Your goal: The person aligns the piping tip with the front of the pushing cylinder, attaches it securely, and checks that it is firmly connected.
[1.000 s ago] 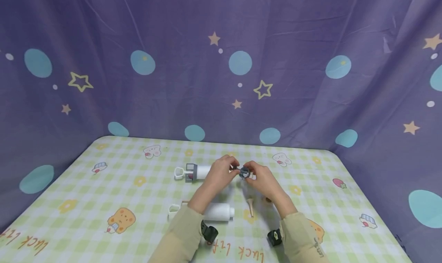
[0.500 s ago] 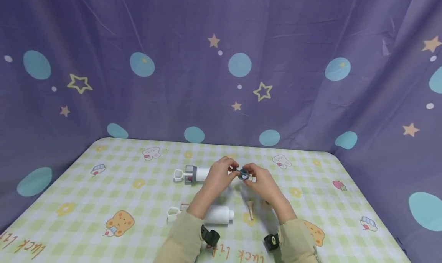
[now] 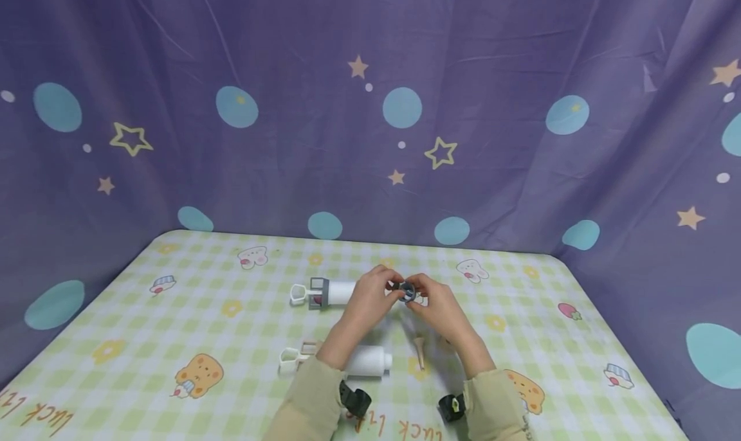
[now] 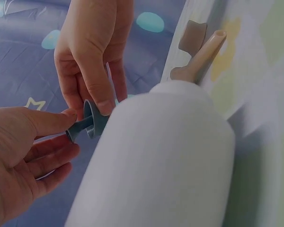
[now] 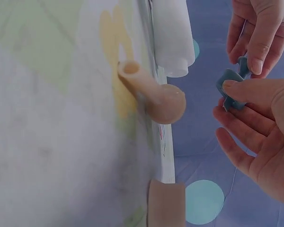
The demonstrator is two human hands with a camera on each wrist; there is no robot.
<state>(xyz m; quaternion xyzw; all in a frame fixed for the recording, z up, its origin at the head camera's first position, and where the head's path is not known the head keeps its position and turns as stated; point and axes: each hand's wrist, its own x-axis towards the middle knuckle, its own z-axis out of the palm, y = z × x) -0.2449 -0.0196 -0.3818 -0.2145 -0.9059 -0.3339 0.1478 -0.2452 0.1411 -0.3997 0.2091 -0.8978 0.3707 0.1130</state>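
Observation:
Between thumb and fingers, my left hand [image 3: 368, 294] pinches a small dark grey-blue nozzle [image 4: 75, 128], flared at its outer end. My right hand [image 3: 438, 305] holds a dark grey-blue cup-shaped cap [image 3: 408, 292] by its sides. Both hands meet above the far middle of the table. In the left wrist view the nozzle's stem lies at the cap's open side; whether it sits inside I cannot tell. A white barrel [image 3: 341, 293] with a grey collar and white loop handle lies behind the left hand, its right end hidden.
Nearer, a second white barrel [image 3: 368, 361] with a beige frame lies partly under the left forearm. A beige nozzle [image 3: 419, 352] rests right of it. A beige cap [image 5: 166, 204] lies by the right forearm, mostly hidden in the head view. Purple curtain [image 3: 370, 139] hangs behind the table.
The hands have drawn slightly closer together, bringing the nozzle nearer to the cap. The cap has turned and shifted slightly left. The things on the table have stayed in place.

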